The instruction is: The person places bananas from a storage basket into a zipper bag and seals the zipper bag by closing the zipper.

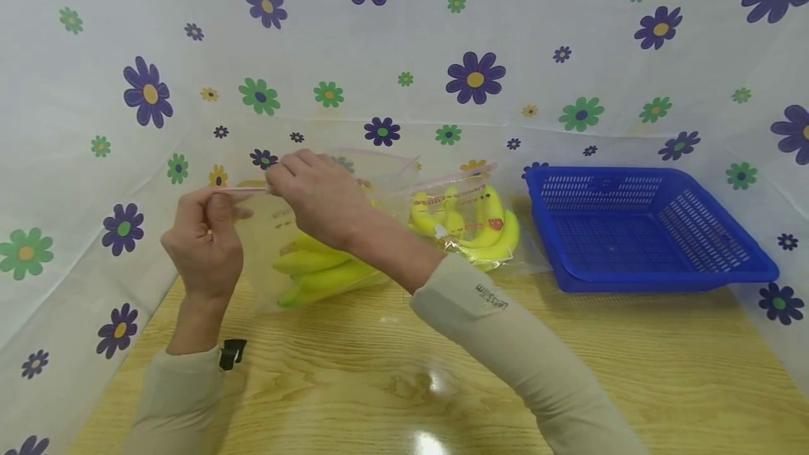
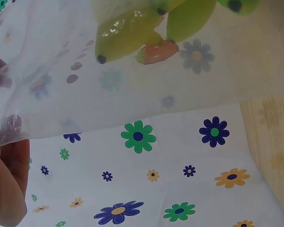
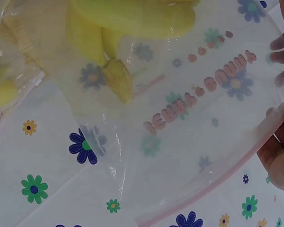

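A clear zip bag (image 1: 258,244) with pink lettering and a pink closure strip holds a bunch of yellow bananas (image 1: 331,276). My left hand (image 1: 205,237) pinches the left end of the strip between thumb and fingers. Just to its right, my right hand (image 1: 322,195) grips the same strip, its fingertips partly hidden. In the right wrist view the printed bag (image 3: 189,156) hangs with the strip along its lower edge. Green-tipped bananas (image 2: 128,38) and a small orange patch show through the plastic in the left wrist view.
A second zip bag of bananas (image 1: 464,223) lies on the wooden table (image 1: 354,385), right of the held bag. Beyond it stands a blue plastic basket (image 1: 657,279). A white flower-patterned sheet (image 1: 404,34) walls in the back and sides.
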Demonstrator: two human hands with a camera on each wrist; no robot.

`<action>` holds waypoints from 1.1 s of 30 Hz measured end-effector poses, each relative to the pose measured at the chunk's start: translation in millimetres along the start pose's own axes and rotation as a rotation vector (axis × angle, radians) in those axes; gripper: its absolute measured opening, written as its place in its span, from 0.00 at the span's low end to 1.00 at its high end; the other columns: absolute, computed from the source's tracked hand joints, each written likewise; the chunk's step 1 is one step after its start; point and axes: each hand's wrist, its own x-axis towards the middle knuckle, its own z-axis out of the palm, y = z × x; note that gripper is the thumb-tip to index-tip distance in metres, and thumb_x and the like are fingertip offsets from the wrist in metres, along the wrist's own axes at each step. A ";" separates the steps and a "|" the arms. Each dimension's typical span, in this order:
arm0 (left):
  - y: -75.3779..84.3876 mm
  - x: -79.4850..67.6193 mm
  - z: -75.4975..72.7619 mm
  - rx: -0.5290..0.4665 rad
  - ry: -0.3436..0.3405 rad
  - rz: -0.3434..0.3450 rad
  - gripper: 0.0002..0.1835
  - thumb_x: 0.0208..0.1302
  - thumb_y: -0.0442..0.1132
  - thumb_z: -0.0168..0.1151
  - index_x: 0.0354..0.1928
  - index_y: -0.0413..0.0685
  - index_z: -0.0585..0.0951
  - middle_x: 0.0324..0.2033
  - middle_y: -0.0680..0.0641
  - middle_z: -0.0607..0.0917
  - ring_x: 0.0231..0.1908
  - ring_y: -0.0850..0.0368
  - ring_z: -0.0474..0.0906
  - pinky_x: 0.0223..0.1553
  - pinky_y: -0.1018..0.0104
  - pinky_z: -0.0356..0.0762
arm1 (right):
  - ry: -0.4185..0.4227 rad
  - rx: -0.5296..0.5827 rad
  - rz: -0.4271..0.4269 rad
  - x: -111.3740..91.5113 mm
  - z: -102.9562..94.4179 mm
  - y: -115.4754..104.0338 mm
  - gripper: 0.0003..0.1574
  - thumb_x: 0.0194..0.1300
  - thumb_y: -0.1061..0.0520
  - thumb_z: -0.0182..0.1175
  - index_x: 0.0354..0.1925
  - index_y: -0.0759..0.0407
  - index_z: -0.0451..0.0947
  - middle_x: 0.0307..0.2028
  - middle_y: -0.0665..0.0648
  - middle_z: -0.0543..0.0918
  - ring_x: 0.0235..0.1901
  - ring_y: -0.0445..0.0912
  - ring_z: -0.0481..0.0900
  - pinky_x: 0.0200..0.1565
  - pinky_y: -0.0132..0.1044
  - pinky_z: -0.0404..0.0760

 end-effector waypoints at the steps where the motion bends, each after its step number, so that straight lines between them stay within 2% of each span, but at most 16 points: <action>1: -0.2 0.2 -0.5 -0.002 -0.001 -0.006 0.10 0.72 0.30 0.55 0.40 0.25 0.80 0.32 0.35 0.87 0.33 0.82 0.79 0.33 0.86 0.71 | -0.002 0.000 0.002 -0.6 0.3 1.1 0.12 0.78 0.56 0.47 0.49 0.54 0.77 0.48 0.50 0.82 0.55 0.45 0.77 0.55 0.31 0.74; 7: -1.4 0.4 -2.6 -0.007 0.013 -0.039 0.11 0.72 0.31 0.54 0.39 0.24 0.79 0.32 0.36 0.88 0.31 0.81 0.79 0.32 0.85 0.71 | -0.014 0.011 0.015 -3.9 0.5 6.8 0.12 0.78 0.57 0.49 0.51 0.54 0.78 0.52 0.50 0.82 0.58 0.46 0.75 0.62 0.32 0.71; 14: -2.6 1.4 -4.3 -0.028 0.006 -0.087 0.13 0.74 0.31 0.51 0.40 0.22 0.78 0.32 0.35 0.88 0.29 0.78 0.81 0.33 0.83 0.74 | 0.025 0.015 0.023 -8.0 0.5 14.8 0.11 0.77 0.60 0.49 0.50 0.57 0.78 0.51 0.52 0.82 0.58 0.47 0.75 0.63 0.32 0.71; 22: -1.5 1.2 -6.8 -0.040 -0.003 -0.170 0.15 0.75 0.34 0.50 0.42 0.22 0.77 0.32 0.58 0.88 0.28 0.74 0.82 0.36 0.82 0.78 | 0.019 0.039 0.055 -13.9 0.5 25.2 0.12 0.78 0.59 0.47 0.50 0.58 0.77 0.50 0.53 0.82 0.58 0.48 0.75 0.63 0.33 0.71; 33: 0.6 1.3 -9.3 -0.028 -0.011 -0.223 0.15 0.76 0.35 0.50 0.45 0.24 0.77 0.33 0.61 0.87 0.29 0.72 0.83 0.37 0.81 0.79 | 0.028 0.044 0.109 -22.7 0.4 39.4 0.11 0.77 0.59 0.49 0.50 0.59 0.77 0.49 0.54 0.82 0.57 0.48 0.75 0.63 0.32 0.70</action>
